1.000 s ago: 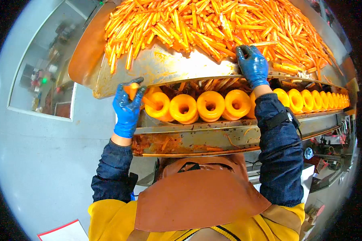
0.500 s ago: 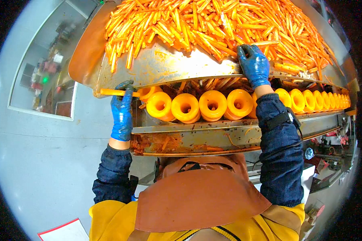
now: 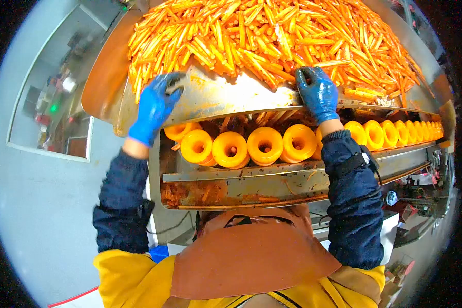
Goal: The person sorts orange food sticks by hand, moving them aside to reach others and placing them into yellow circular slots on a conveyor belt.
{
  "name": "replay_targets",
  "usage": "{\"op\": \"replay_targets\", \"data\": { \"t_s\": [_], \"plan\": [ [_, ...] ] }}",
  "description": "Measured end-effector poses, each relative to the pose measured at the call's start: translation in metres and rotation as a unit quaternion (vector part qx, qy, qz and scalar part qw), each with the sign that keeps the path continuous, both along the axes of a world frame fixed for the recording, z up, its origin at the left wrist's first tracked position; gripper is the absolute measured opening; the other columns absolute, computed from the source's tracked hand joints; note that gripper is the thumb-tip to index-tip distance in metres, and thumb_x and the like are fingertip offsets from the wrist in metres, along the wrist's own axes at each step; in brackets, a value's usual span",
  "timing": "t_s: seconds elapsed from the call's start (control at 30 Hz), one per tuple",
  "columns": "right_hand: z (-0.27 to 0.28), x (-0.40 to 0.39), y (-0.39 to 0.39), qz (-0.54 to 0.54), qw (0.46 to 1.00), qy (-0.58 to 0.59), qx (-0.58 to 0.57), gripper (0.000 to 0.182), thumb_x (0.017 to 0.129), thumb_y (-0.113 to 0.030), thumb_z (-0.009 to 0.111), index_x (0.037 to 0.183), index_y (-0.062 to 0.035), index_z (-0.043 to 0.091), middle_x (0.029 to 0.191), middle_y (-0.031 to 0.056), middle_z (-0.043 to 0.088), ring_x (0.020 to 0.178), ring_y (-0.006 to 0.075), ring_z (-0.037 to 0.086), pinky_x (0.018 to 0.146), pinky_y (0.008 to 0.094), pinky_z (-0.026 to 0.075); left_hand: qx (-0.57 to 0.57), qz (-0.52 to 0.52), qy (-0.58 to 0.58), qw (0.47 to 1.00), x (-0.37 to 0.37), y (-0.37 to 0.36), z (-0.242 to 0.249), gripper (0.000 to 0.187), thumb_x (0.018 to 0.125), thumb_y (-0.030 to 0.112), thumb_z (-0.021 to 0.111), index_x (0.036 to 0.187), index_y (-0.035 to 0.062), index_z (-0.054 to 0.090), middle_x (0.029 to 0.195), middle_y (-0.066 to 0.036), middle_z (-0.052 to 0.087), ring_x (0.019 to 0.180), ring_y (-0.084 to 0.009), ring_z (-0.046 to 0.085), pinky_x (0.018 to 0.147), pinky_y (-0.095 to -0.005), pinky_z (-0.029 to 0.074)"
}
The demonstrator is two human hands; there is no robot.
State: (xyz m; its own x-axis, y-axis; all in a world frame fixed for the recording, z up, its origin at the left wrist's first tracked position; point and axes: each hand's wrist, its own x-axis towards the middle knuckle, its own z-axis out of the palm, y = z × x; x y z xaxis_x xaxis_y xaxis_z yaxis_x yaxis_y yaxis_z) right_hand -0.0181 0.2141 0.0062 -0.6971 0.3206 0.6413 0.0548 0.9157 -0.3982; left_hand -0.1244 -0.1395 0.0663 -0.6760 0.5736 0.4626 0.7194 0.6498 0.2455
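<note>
Blue-gloved left hand (image 3: 153,107) and right hand (image 3: 318,93), orange carrot sticks (image 3: 272,33), yellow rollers (image 3: 264,145).

No legible text, label, brand or number anywhere.

bright, even overhead light — glare on the wet steel tray (image 3: 215,95); fisheye bends edges, black corners, slight blur toward three o'clock.
</note>
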Motion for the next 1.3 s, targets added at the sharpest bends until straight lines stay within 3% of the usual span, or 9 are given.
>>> {"op": "replay_targets", "data": {
  "t_s": [0.17, 0.37, 0.53, 0.67, 0.77, 0.87, 0.97, 1.17, 1.3],
  "plan": [
    [-0.001, -0.001, 0.001, 0.005, 1.0, 0.012, 0.001, 0.018, 0.083, -0.029, 0.062, 0.085, -0.0127, 0.069, 0.082, 0.0104, 0.064, 0.075, 0.0295, 0.063, 0.066, 0.0397, 0.051, -0.234, -0.048, 0.2, 0.95, -0.091, 0.066, 0.0, 0.057, 0.075, 0.011, 0.066, 0.129, 0.0169, 0.05, 0.129, -0.01, 0.054, 0.114, -0.0323, 0.053, 0.093, -0.0412, 0.046],
    [-0.001, -0.001, 0.001, 0.006, 1.0, 0.026, 0.001, 0.017, 0.082, -0.028, 0.063, 0.083, -0.0115, 0.069, 0.08, 0.0103, 0.064, 0.072, 0.0294, 0.063, 0.063, 0.0396, 0.051, -0.362, -0.002, 0.138, 0.922, -0.104, 0.109, -0.016, 0.038, 0.08, 0.009, 0.055, 0.117, 0.0168, 0.058, 0.101, -0.009, 0.063, 0.098, -0.0286, 0.062, 0.078, -0.0428, 0.052],
    [0.002, 0.0, -0.001, 0.017, 1.0, 0.011, -0.018, 0.018, 0.083, -0.028, 0.062, 0.084, -0.0115, 0.069, 0.08, 0.0116, 0.064, 0.073, 0.0303, 0.063, 0.065, 0.0393, 0.051, -0.23, -0.031, 0.036, 0.972, -0.09, 0.067, -0.01, 0.056, 0.077, 0.043, 0.066, 0.119, 0.0085, 0.058, 0.108, -0.016, 0.064, 0.093, -0.0306, 0.064, 0.077, -0.0404, 0.052],
    [0.004, 0.001, -0.002, 0.019, 1.0, 0.019, 0.001, 0.018, 0.084, -0.028, 0.061, 0.085, -0.0117, 0.068, 0.081, 0.0117, 0.064, 0.074, 0.0303, 0.063, 0.066, 0.0395, 0.051, 0.028, 0.098, -0.17, 0.98, -0.071, 0.038, 0.01, 0.048, 0.081, 0.035, 0.068, 0.111, -0.0009, 0.06, 0.101, -0.014, 0.066, 0.091, -0.0198, 0.063, 0.08, -0.0315, 0.048],
    [0.002, 0.001, -0.001, 0.02, 1.0, 0.009, -0.01, 0.018, 0.084, -0.029, 0.061, 0.087, -0.0123, 0.068, 0.082, 0.0115, 0.064, 0.075, 0.0304, 0.063, 0.066, 0.0397, 0.051, 0.345, 0.002, -0.319, 0.883, -0.039, 0.015, 0.02, 0.034, 0.086, 0.024, 0.063, 0.11, -0.0004, 0.061, 0.106, -0.006, 0.063, 0.099, -0.0178, 0.059, 0.088, -0.0318, 0.046],
    [0.004, 0.002, -0.002, 0.01, 1.0, -0.01, -0.007, 0.018, 0.084, -0.029, 0.06, 0.088, -0.0129, 0.068, 0.084, 0.0112, 0.064, 0.076, 0.0306, 0.063, 0.067, 0.0398, 0.051, 0.44, 0.008, -0.314, 0.841, 0.007, -0.007, 0.018, 0.031, 0.088, 0.019, 0.06, 0.113, 0.0004, 0.059, 0.111, -0.006, 0.061, 0.102, -0.0168, 0.057, 0.092, -0.0311, 0.044],
    [0.0, 0.0, 0.001, 0.014, 1.0, 0.001, 0.001, 0.019, 0.084, -0.03, 0.06, 0.088, -0.0132, 0.068, 0.085, 0.0111, 0.065, 0.077, 0.0304, 0.063, 0.069, 0.0396, 0.051, 0.508, 0.017, -0.331, 0.795, 0.05, -0.022, 0.001, 0.031, 0.087, 0.017, 0.063, 0.114, 0.0027, 0.056, 0.107, -0.005, 0.06, 0.099, -0.015, 0.057, 0.09, -0.0306, 0.044],
    [0.001, 0.0, 0.0, -0.007, 1.0, -0.027, -0.011, 0.021, 0.084, -0.031, 0.059, 0.089, -0.0129, 0.069, 0.089, 0.011, 0.066, 0.08, 0.0303, 0.064, 0.072, 0.0398, 0.051, 0.304, 0.102, -0.366, 0.874, 0.093, -0.023, -0.055, 0.025, 0.083, 0.013, 0.07, 0.103, 0.0042, 0.059, 0.095, -0.001, 0.061, 0.084, -0.0102, 0.058, 0.075, -0.0255, 0.049],
    [0.001, -0.001, 0.001, -0.013, 0.998, -0.051, -0.027, 0.022, 0.085, -0.033, 0.058, 0.09, -0.0142, 0.068, 0.091, 0.011, 0.065, 0.082, 0.0305, 0.063, 0.073, 0.0406, 0.051, 0.364, 0.088, -0.385, 0.843, 0.1, -0.014, -0.039, 0.023, 0.084, 0.012, 0.068, 0.103, 0.0044, 0.059, 0.093, -0.001, 0.061, 0.083, -0.0093, 0.057, 0.075, -0.0254, 0.048]
  ]
}}
